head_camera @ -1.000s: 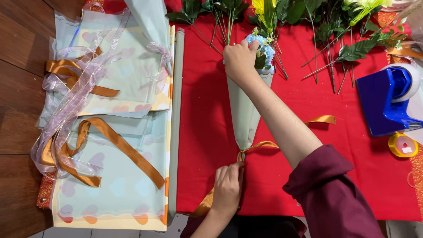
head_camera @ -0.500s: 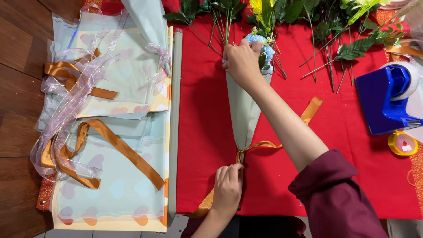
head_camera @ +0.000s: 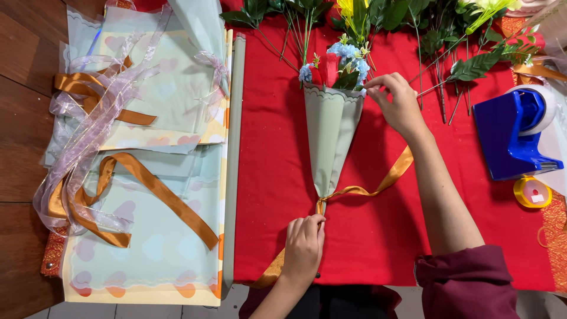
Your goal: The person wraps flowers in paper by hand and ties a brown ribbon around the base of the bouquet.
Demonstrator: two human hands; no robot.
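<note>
We look straight down at a red cloth (head_camera: 283,177) on a table. In the middle lies a small bouquet (head_camera: 331,133) wrapped as a pale green paper cone. Its long axis runs top to bottom of the view: the wide open end w/ blue and red flowers (head_camera: 345,59) points away from us, the narrow tip points toward us.

Our left hand (head_camera: 304,248) is closed around the tip, fingers curled and pressed together at the spot where an orange ribbon (head_camera: 387,177) is tied — the ribbon trails off to the right and also down past the wrist. Our right hand (head_camera: 398,103) reaches to the cone's upper right rim, thumb and fingertips pinching the paper edge beside the flowers.

To the left: a stack of pastel wrapping sheets (head_camera: 147,177) w/ loose ribbons. At right, a blue tape dispenser (head_camera: 517,133). Green stems (head_camera: 437,41) lie along the top.
</note>
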